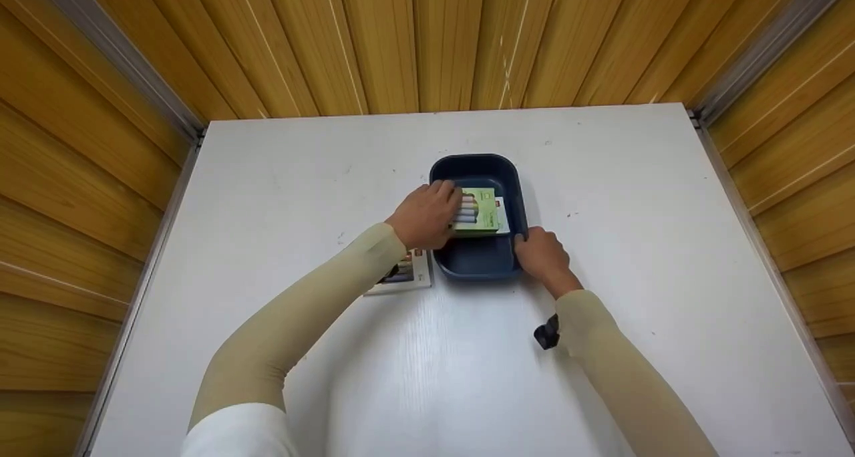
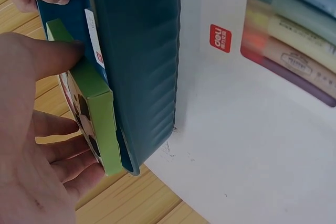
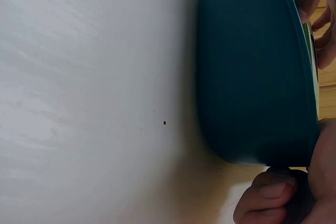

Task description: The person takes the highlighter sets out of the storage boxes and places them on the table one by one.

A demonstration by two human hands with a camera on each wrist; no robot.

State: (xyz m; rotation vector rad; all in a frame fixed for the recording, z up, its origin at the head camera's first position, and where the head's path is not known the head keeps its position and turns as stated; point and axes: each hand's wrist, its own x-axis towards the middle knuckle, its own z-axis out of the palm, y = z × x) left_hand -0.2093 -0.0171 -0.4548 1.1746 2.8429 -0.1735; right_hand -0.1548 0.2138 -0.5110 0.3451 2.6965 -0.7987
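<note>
Grips green box (image 1: pixel 479 211) in left hand (image 1: pixel 426 215), at mouth of blue bin (image 1: pixel 477 260), over white pack (image 1: pixel 503 218). Probably weighs little; likely stiff but crushable card, best held gently by opposite edges. Steadies bin's right rim, near end, gripped in right hand (image 1: pixel 544 253).

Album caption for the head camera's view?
Left hand grips a flat green cardboard box at the mouth of a navy, rounded plastic tub held by the right hand.

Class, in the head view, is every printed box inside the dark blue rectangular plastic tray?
No: a flat white printed box lies on the white table.
</note>
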